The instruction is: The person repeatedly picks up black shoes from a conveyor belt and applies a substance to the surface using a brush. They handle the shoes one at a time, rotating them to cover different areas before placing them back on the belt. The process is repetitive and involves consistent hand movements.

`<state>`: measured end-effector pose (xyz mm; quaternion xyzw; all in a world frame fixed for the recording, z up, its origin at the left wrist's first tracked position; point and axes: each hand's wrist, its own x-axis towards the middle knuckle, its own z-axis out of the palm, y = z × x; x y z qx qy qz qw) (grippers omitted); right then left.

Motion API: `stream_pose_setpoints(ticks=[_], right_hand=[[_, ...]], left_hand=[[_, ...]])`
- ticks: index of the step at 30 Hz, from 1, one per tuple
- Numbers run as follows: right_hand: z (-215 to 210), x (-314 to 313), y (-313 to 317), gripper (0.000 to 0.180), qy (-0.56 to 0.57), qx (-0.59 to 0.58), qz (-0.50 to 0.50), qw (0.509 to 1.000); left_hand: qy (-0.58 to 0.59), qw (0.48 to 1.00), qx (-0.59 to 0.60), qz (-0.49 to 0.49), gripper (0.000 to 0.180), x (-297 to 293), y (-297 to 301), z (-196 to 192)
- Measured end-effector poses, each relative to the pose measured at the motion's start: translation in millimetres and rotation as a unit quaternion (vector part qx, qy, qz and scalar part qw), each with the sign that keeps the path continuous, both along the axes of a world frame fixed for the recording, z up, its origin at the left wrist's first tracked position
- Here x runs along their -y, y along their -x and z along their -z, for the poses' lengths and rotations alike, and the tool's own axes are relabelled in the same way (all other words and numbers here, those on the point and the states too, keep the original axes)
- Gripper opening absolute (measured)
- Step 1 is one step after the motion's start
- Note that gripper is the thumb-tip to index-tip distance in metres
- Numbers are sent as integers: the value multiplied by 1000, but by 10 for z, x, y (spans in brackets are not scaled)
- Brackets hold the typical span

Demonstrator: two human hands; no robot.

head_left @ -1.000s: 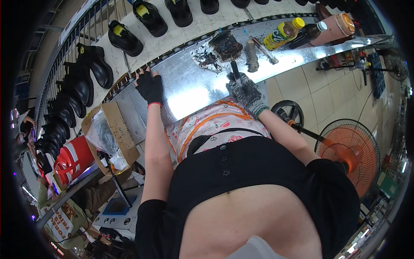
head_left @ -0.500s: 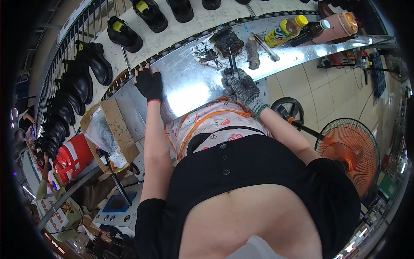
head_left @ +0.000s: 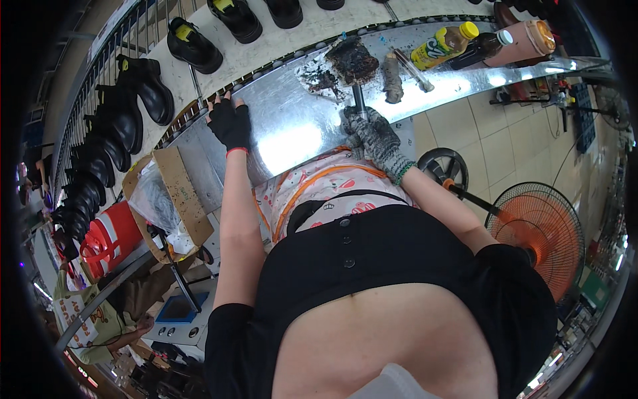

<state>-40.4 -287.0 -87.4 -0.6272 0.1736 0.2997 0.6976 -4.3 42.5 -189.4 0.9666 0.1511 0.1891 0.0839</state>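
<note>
Head view, hands: right hand in a grey knit glove, grip closed around the dark handle of a tool; left hand in a black fingerless glove, flat and spread on the metal surface, holding nothing.
Head view, tool position: handle runs from the right fist away from the body to a blackened, crusted block at the far edge of the surface, near its middle.
Head view, tool look: block is dark brown to black, rough and caked; whether it is a brush head or a pad I cannot tell. Handle is slim, dark, mostly hidden by the glove.
Head view, residue: smeared dark patch just left of the block, touching or nearly touching it.
Head view, neighbours: soiled cylindrical piece just right of the block; yellow-capped bottle, dark bottle and pinkish container lie farther right, well apart from the hand.
Head view, beyond the surface: black shoes lined on a pale belt behind it.
Risk, smear: judged likely that dragging the crusted block spreads the dark residue across the shiny sheet or onto the knit glove.
Risk, knock: a sideways sweep to the right could strike the cylindrical piece and roll it toward the bottles.
Risk, slip: the sheet looks slick; the flat left palm could slide if leaned on hard.
Risk, grip: fist sits at the near end of the handle, so the head could wobble under pressure.
</note>
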Motion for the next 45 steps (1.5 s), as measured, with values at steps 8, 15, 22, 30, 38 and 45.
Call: stream_pose_setpoints(ticks=[8,15,22,30,38,45], right_hand=[[134,34,-33,31,-73,36,53,995],[237,36,45,30,-58,-7,26,998],[133,10,-36,31,-89,41,70,993],[235,68,35,28,-76,17,59,995],[228,18,-28,27,-84,37,76,993],[339,79,61,25,-30,15,36,999]], left_hand=[[-18,1000,7,-1,44,8,-15,10],[-17,1000,8,0,44,19,-19,18],[-21,1000,10,-3,44,0,-2,37],[-3,1000,-2,-6,44,37,-15,-17],[-4,1000,0,-6,45,16,-13,12],[-5,1000,3,-7,45,18,-6,13]])
